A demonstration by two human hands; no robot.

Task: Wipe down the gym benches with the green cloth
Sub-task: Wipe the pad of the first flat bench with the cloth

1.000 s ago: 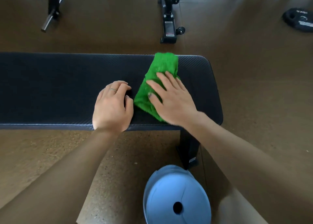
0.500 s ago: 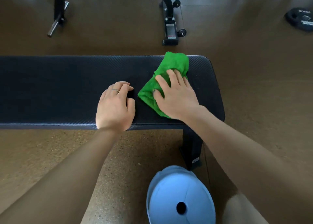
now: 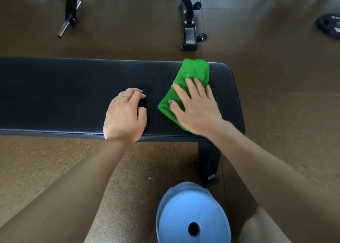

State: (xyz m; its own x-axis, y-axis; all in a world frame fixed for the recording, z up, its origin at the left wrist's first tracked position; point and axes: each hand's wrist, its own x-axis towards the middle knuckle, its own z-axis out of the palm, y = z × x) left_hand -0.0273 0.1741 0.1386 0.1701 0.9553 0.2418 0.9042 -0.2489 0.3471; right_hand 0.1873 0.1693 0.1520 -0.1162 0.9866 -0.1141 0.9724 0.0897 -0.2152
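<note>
Wiping step: right hand [image 3: 197, 106] flat on green cloth [image 3: 191, 77] near surface [image 3: 73, 88] right end; left hand [image 3: 127, 114] loosely curled, empty, resting; next: sweep cloth toward unwiped left

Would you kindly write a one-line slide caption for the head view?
Right hand presses a green cloth flat on the black gym bench; left hand rests beside it.

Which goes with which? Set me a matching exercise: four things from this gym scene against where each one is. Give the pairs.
Things:
1. green cloth
2. left hand
3. blue disc
4. black weight plate

Places:
A. floor, far right
B. floor, near the bench leg
C. under the right hand
D. resting on the bare bench pad

Pairs: 1-C, 2-D, 3-B, 4-A
</note>
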